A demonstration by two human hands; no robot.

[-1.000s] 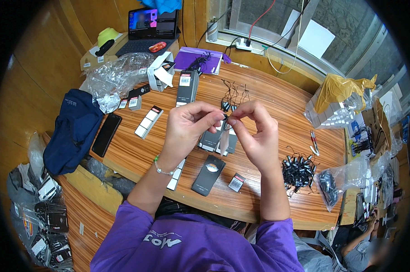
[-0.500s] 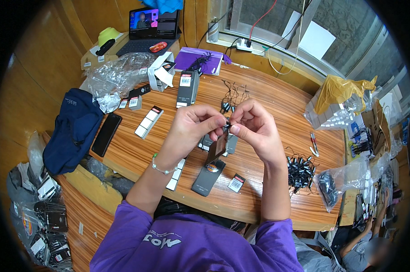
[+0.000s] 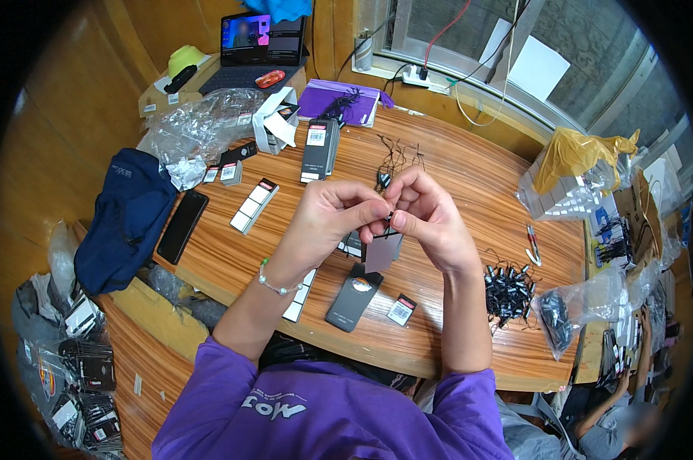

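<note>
Above the middle of the wooden table, my left hand (image 3: 335, 211) and my right hand (image 3: 435, 222) meet in a fingertip pinch. Between them is a thin black cord (image 3: 390, 218), mostly hidden by the fingers. A dark hang tag (image 3: 380, 256) dangles from it, its flat face turned toward me. Partly covered by that tag and my hands, more grey tags (image 3: 351, 245) lie on the table. Closer to me are a stack of long dark grey tags (image 3: 353, 307), a small stack of label cards (image 3: 402, 310) and white-panelled cards (image 3: 300, 297) beside my left forearm.
Loose black cords (image 3: 396, 157) lie beyond my hands, and a bigger cord pile (image 3: 509, 295) sits right. Further tag stacks (image 3: 316, 157), a phone (image 3: 182, 227), a blue pouch (image 3: 123, 222), a laptop (image 3: 258, 54) and a bagged box (image 3: 565, 188) surround the work area.
The hanging tag has swung from a slanted, edge-on pose to hang straighter with its face showing. Both hands stay pinched together in nearly the same place.
</note>
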